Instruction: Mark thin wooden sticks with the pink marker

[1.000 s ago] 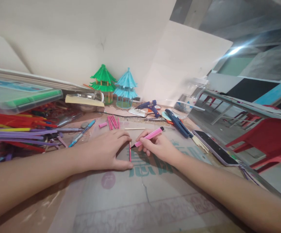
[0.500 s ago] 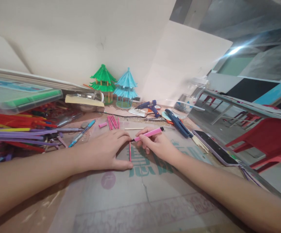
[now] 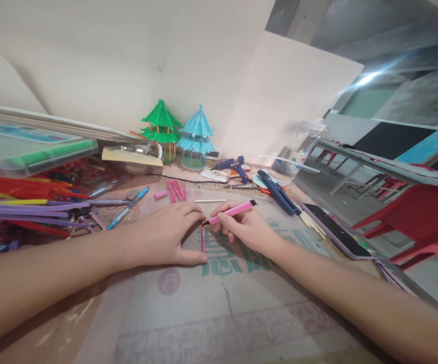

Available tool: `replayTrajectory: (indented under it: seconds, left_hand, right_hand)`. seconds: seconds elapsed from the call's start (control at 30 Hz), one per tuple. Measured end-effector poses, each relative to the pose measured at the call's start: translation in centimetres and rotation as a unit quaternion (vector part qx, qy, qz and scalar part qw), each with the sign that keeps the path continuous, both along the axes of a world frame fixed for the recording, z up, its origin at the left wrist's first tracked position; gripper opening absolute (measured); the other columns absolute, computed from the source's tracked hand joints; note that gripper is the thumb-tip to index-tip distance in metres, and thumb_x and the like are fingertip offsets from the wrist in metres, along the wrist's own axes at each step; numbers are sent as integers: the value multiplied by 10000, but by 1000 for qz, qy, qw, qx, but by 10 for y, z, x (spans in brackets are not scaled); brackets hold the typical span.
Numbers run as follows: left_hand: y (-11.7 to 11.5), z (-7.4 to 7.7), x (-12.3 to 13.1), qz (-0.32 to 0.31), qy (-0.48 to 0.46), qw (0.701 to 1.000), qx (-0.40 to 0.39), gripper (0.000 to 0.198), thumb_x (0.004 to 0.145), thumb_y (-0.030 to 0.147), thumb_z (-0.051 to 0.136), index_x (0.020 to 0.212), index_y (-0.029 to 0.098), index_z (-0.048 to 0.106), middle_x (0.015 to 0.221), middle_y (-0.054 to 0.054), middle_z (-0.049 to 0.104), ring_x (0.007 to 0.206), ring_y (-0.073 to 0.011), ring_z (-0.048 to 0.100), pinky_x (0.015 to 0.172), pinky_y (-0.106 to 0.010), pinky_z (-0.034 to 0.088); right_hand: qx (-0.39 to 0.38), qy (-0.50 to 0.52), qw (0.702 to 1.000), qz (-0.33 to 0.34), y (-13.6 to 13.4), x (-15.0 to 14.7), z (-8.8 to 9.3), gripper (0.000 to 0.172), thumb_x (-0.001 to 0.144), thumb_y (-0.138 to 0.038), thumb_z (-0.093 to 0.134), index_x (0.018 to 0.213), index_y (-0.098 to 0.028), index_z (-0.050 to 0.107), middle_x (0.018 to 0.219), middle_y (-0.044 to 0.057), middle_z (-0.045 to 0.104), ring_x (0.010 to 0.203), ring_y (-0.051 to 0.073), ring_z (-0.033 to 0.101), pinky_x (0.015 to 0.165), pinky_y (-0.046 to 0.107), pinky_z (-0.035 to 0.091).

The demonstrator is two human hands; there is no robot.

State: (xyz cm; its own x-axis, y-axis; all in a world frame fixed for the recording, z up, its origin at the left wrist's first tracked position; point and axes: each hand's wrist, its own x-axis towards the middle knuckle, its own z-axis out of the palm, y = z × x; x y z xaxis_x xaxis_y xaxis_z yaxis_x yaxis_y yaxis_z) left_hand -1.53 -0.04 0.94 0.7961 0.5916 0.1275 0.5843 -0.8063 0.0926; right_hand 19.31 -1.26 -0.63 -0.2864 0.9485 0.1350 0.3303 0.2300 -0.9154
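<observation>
My right hand (image 3: 243, 225) grips a pink marker pen (image 3: 234, 210), its dark tip pointing left at the upper end of a thin pink stick (image 3: 203, 238). My left hand (image 3: 169, 227) steadies this stick, with the thumb at its near end and the forefinger by its far end. The stick lies on a translucent printed sheet (image 3: 158, 313) over the table. Beyond my left hand lie several short pink sticks (image 3: 177, 191) and a pink pen cap (image 3: 160, 194). A pale thin stick (image 3: 210, 200) rests just past the marker.
Green (image 3: 161, 124) and blue (image 3: 197, 136) pagoda models stand at the back. Right of them lie a glue gun (image 3: 236, 167), a dark blue cutter (image 3: 277, 192) and a phone (image 3: 334, 230). Coloured fuzzy stems (image 3: 33, 210) and a blue pen (image 3: 128, 207) are on the left.
The marker's tip has shifted very slightly down along the pink stick. My left hand stays in place.
</observation>
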Motion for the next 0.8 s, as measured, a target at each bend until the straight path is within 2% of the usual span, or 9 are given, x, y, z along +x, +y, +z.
replayTrajectory:
  seconds: [0.3, 0.57, 0.8]
  left_hand:
    - [2, -2, -1, -2, 2, 1000, 2, 599, 788, 573, 642, 1186, 129, 589, 1252, -128, 574, 1112, -296, 556, 971, -386, 428]
    - [2, -1, -1, -6, -1, 1000, 3, 584, 788, 578, 640, 1174, 140, 597, 1252, -124, 582, 1115, -294, 560, 953, -381, 440]
    - [3, -2, -2, -7, 0, 1000, 3, 599, 785, 574, 642, 1172, 119, 598, 1249, -137, 581, 1116, -298, 562, 964, -385, 436]
  right_hand:
    - [-34, 28, 998, 52, -5, 0, 4, 112, 794, -286, 586, 780, -174, 583, 577, -21, 608, 467, 77, 496, 424, 176, 415]
    - [-20, 15, 1000, 15, -3, -1, 3, 128, 807, -302, 571, 808, -175, 585, 596, -20, 612, 443, 73, 482, 419, 181, 410]
    - [-37, 16, 999, 36, -5, -1, 5, 155, 774, -324, 597, 797, -172, 581, 581, -14, 607, 476, 84, 503, 433, 185, 422]
